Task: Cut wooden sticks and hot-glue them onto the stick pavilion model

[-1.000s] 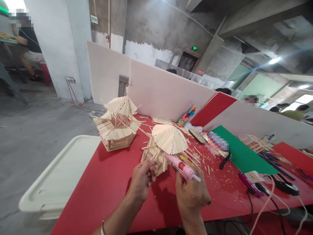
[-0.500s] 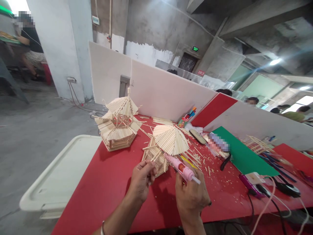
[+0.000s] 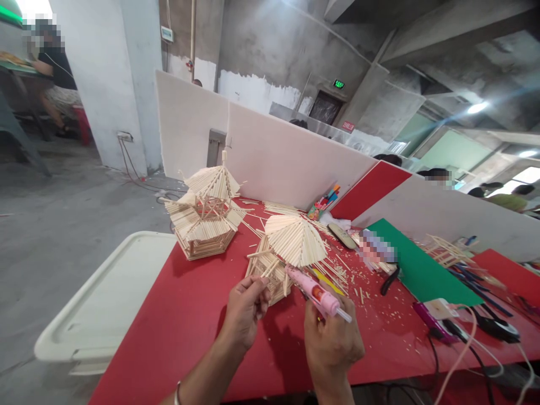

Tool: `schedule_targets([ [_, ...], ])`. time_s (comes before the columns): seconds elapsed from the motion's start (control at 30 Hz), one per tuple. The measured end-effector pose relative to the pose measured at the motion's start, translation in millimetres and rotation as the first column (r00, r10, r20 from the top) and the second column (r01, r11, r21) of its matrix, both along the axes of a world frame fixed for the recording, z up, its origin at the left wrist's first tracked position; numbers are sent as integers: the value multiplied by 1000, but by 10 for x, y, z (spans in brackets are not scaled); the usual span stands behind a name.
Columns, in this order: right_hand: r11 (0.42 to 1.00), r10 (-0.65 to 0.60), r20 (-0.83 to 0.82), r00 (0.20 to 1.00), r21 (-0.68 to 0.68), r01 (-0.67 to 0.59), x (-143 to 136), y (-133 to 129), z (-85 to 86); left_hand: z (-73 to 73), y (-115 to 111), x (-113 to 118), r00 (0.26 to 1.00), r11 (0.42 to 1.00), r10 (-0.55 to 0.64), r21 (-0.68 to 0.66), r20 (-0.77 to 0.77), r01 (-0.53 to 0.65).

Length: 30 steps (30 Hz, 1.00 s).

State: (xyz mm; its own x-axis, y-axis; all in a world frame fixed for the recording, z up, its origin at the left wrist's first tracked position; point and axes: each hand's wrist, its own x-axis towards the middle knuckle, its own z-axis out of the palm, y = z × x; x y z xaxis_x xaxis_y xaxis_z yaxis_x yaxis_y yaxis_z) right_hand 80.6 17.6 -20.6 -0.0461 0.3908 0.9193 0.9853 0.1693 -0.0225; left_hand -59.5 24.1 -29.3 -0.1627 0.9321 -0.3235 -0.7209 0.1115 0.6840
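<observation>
Pinched fingers of my left hand hold a thin wooden stick at the near side of a small stick pavilion, which has a round, pleated roof over a stick base. My right hand is wrapped round a pink glue gun, a clear glue stick poking out of its back. The gun's nozzle points at the pavilion, just under the roof edge; whether it touches is unclear. A taller two-tiered stick pavilion stands upright to the left on the red table.
Loose sticks and scraps lie behind and right of the small pavilion. A marker cup, a green board, a purple power strip and cables are farther right. A white partition runs behind; a white lid is at left.
The glue gun and my right hand have shifted slightly to the right. My left hand and the stick stay nearly in place.
</observation>
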Motion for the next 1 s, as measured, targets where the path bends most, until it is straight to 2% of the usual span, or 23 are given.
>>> schedule_targets([
  [0.4,999,21,-5,1000,-26,-21,5,9,-4,26,-3,10,1000,1000,3,14,6,-3],
  [0.73,999,49,11,999,-2,-49,26,24,-31,3,-16,-24,988,999,-25,36,149,20],
  [1.0,999,41,9,999,-7,-41,22,23,-21,43,-11,-2,999,999,-21,29,42,20],
])
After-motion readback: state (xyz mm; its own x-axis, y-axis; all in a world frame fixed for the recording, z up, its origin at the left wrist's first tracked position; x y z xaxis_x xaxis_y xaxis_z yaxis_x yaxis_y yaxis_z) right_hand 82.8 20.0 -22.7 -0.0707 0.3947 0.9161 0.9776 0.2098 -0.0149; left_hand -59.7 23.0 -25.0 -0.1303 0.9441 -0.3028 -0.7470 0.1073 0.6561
